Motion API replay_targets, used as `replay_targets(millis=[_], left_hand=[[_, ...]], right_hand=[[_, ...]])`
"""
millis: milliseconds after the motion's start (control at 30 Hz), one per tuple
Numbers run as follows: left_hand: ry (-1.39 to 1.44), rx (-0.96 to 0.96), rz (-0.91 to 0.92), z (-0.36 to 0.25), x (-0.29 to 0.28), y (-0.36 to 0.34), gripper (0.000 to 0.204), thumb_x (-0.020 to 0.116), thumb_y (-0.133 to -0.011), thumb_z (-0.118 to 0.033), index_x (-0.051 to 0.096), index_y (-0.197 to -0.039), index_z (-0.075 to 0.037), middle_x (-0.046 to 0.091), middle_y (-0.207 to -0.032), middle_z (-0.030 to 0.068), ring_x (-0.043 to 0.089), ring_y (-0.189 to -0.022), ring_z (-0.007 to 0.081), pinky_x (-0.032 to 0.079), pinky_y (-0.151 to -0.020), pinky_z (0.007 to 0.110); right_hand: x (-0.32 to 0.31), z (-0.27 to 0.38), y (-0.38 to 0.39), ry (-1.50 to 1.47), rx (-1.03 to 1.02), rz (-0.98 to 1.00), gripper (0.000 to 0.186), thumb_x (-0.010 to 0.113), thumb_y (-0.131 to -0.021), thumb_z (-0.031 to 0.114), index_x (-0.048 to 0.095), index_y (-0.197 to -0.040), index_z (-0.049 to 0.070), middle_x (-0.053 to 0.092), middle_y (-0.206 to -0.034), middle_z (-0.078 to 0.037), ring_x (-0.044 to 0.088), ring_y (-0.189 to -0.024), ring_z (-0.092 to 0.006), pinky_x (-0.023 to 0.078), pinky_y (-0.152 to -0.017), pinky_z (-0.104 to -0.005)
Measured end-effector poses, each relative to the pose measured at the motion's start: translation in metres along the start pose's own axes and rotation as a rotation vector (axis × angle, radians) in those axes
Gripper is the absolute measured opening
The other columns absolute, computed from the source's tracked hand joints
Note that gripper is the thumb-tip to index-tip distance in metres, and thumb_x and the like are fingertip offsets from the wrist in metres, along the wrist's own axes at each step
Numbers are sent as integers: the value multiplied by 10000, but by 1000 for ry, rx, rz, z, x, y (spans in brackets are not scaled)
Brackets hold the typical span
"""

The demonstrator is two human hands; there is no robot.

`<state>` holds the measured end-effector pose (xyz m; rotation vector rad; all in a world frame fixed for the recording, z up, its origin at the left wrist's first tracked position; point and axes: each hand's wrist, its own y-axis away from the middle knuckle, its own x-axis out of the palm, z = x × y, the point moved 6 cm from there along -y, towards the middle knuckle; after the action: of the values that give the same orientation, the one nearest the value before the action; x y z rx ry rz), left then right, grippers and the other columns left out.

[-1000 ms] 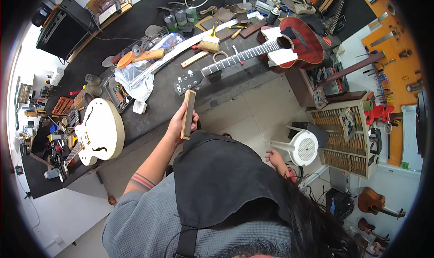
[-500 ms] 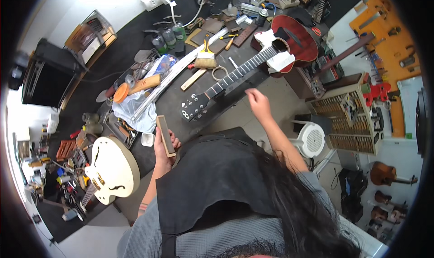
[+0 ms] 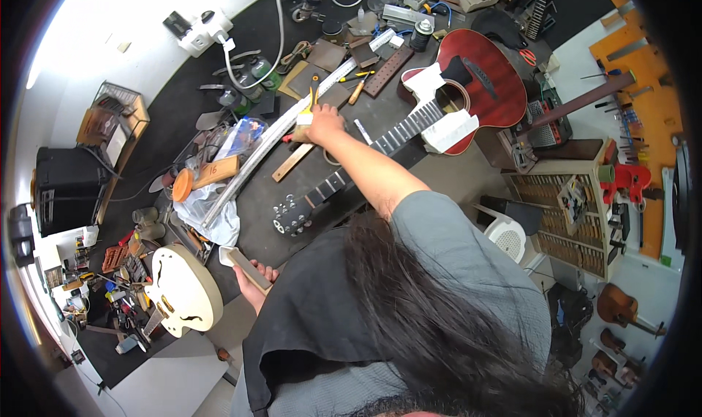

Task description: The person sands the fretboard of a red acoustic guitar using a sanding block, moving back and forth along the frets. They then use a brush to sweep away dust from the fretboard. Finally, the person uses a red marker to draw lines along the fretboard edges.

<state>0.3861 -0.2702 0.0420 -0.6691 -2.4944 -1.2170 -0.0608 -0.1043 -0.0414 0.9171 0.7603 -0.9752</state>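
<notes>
My right hand [image 3: 324, 123] reaches across the bench and is closed on the yellow-handled paintbrush [image 3: 314, 90], its fingers covering much of the brush head. Just below it lie a narrow wooden stick [image 3: 291, 162] and the long metal straightedge [image 3: 238, 181]. Under my forearm runs the fretted neck [image 3: 398, 133] of a red acoustic guitar [image 3: 491, 104], which lies with white sheets around its soundhole. Low in the middle, my left hand [image 3: 256, 289] grips a flat wooden block [image 3: 246, 266], held near a small white container [image 3: 226, 255] at the bench's front edge.
A cream hollow-body guitar [image 3: 201, 296] lies at the bench's left among tools. Cans, bottles and scraps crowd the bench's back [image 3: 322, 55]. On the right stand a slotted wooden cabinet [image 3: 585, 238], a white stool [image 3: 506, 236] and an orange tool board [image 3: 636, 139].
My right hand has risen from beside my body and stretched forward and left onto the paintbrush. My left hand, with the block, has moved down and leftward. The view has shifted too.
</notes>
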Motion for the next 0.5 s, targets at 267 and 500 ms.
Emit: replay_targets(millis=[267,500], left_hand=[[11,119,-285,34,-34,28,592,591,-1075,-648,614,-1076,-56,500,-768,31,477,-651,168,426,-596,301],[-57,165,-315,49,13,41,577,585,-1091,-618,611,-1059,-42,509,-771,33,490,-654,159,427,-595,294]], right_hand=[[28,-4,-26,22,25,-121,1010,982,-695,521,507,-1448,42,579,-1399,-133,532,-1335,-304,429,-1116,-467],[12,-13,-27,-403,61,69,646,914,-809,431,698,-1286,53,708,-1320,-199,681,-1253,-395,556,-1049,-500]])
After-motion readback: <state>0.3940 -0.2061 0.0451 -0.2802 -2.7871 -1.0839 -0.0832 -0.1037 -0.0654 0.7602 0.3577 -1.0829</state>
